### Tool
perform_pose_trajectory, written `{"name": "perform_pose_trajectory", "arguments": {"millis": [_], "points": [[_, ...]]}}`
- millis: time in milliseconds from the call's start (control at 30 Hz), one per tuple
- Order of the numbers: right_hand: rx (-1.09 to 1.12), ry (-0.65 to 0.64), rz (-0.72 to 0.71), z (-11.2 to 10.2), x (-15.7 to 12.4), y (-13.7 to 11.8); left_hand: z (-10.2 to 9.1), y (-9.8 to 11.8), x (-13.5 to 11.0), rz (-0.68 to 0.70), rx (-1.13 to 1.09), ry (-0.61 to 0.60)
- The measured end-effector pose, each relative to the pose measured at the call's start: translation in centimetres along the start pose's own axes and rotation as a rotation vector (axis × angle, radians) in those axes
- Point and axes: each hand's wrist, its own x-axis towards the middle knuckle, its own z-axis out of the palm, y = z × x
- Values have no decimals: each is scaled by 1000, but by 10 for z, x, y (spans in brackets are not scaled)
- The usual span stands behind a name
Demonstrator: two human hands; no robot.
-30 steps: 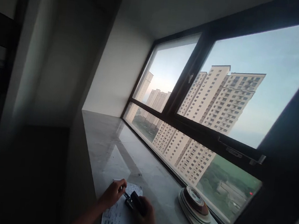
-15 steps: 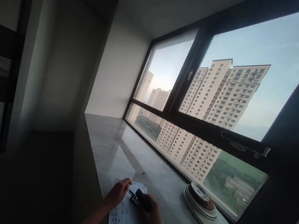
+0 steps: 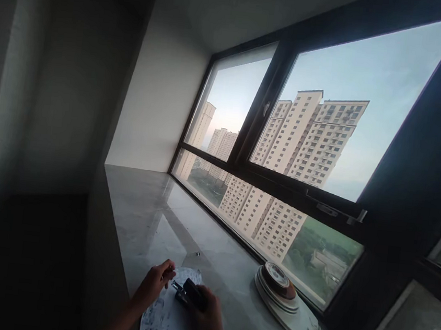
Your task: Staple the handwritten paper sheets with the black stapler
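My right hand (image 3: 208, 313) is wrapped round a black stapler (image 3: 193, 292), whose top is lifted from its base with a shiny metal part sticking out toward the left. Just left of that metal end, my left hand (image 3: 157, 280) has its fingers pinched together; whatever they hold is too small to make out. Under both hands lies a white printed paper sheet (image 3: 154, 319) on the grey stone sill (image 3: 133, 203). A tiny dark and shiny piece (image 3: 197, 254) rests on the sill beyond the paper.
Several stacked plates (image 3: 277, 302) stand on the sill to the right, beside the window frame (image 3: 236, 161), with a small round dish (image 3: 277, 274) on top. A white wall (image 3: 152, 100) closes the sill's far end. At left the sill's edge drops to a dark floor (image 3: 45, 262).
The whole view has shifted, so the window, plates and hands appear further left. My left fingers have loosened slightly near the stapler's metal end; the right hand keeps its grip.
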Motion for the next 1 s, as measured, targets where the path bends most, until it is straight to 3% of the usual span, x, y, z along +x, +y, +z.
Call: {"name": "perform_pose_trajectory", "arguments": {"millis": [300,600,800,1000], "points": [[-41,-160,39,-18,2,-18,-7,16,1,99,120,-26],[10,-170,38,-22,0,-17,-5,21,-5,108,46,-126],[27,-152,24,-22,0,-19,-5,20,-7,127,129,-270],[7,-155,14,-21,0,-17,-4,23,-6,96,211,-302]]}}
